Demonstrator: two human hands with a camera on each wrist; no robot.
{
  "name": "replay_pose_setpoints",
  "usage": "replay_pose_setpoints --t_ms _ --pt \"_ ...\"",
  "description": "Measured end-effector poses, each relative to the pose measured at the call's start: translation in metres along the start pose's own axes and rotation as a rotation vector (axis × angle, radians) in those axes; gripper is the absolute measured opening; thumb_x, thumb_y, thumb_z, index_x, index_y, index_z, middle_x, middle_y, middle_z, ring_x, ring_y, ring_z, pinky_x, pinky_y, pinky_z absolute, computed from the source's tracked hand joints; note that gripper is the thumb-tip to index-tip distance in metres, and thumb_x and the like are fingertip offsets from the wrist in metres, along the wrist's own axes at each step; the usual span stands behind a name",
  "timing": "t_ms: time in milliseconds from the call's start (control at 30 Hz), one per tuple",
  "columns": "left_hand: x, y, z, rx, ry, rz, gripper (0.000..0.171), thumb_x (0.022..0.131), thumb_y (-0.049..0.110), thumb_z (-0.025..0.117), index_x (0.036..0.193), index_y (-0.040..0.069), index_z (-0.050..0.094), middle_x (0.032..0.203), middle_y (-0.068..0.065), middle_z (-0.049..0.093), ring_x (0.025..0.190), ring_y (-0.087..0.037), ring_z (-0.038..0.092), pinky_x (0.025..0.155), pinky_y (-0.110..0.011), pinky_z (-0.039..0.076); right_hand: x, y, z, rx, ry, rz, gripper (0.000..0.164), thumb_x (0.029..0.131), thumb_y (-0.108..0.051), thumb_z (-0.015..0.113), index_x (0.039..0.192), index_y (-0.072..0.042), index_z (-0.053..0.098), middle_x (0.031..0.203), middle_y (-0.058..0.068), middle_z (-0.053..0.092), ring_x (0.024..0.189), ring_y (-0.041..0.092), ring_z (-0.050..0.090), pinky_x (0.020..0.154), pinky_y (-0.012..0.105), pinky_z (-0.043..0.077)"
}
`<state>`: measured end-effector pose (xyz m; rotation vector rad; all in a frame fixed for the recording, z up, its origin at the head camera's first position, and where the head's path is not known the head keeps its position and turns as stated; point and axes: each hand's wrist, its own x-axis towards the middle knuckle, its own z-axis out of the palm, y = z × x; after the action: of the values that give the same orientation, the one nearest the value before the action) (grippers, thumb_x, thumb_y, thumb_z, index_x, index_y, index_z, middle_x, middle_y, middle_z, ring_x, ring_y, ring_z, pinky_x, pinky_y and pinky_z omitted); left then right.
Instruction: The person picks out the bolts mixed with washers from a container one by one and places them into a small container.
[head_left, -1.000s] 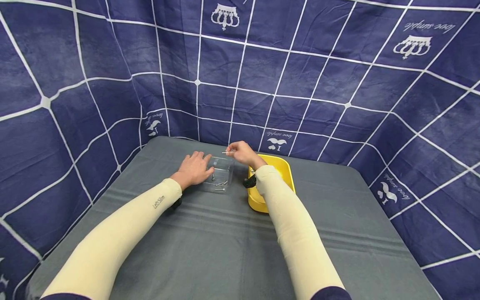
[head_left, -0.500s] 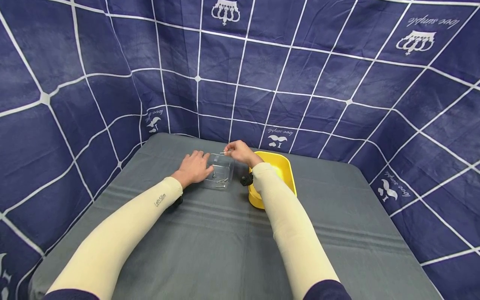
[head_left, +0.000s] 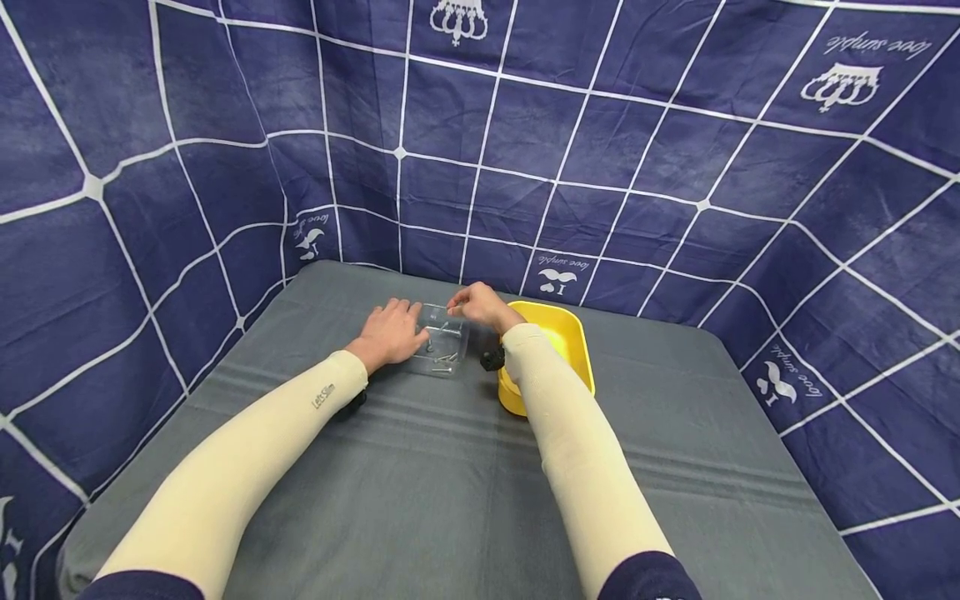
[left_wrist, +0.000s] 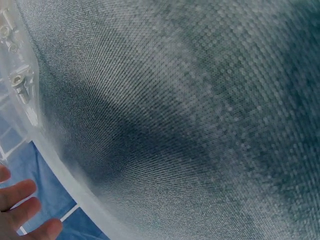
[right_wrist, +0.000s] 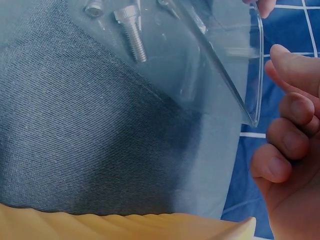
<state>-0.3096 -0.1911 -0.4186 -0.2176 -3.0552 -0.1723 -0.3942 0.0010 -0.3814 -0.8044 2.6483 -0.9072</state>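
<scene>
A clear divided plastic box [head_left: 454,354] lies on the grey cloth, with several metal socket-head screws [right_wrist: 131,35] inside. My left hand [head_left: 390,333] rests along its left side, fingers spread; their tips [left_wrist: 29,207] show in the left wrist view. Over the far right corner of the box is my right hand [head_left: 483,306]. Its thumb and index finger come close together with nothing seen between them, and the other fingers curl loosely [right_wrist: 292,137]. Beyond the divider a pale, blurred screw-like piece [right_wrist: 241,52] shows in the right wrist view.
A yellow bin [head_left: 577,346] stands right of the box, partly under my right forearm. The grey cloth-covered table [head_left: 390,492] reaches to a blue curtain [head_left: 585,142] with white lines at the back and sides.
The thin metal screw pinched in my right hand earlier has been let go, and a pale piece now shows in the box's far part. My left hand has stayed at the box.
</scene>
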Motion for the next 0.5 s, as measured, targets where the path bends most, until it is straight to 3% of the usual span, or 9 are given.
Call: replay_pose_setpoints --t_ms 133,500 --pt "0.000 0.002 0.000 -0.004 -0.008 -0.002 0.066 0.101 0.043 0.048 0.152 0.002 0.040 0.149 -0.022 0.046 0.141 -0.039 0.040 0.110 -0.061 0.035 0.000 0.001 -0.003 0.006 0.008 0.000 0.022 0.094 -0.018 0.069 0.111 -0.007 0.076 0.112 0.007 0.074 0.106 0.021 0.064 0.091 0.033 0.051" --pt "0.003 0.000 0.001 0.007 -0.003 0.012 0.067 0.099 0.044 0.050 0.151 0.002 0.041 0.148 -0.022 0.048 0.140 -0.038 0.040 0.109 -0.061 0.036 -0.004 0.000 -0.012 -0.035 0.026 -0.034 0.019 0.093 -0.018 0.070 0.108 -0.008 0.077 0.096 0.005 0.072 0.083 0.014 0.054 0.071 0.025 0.043"
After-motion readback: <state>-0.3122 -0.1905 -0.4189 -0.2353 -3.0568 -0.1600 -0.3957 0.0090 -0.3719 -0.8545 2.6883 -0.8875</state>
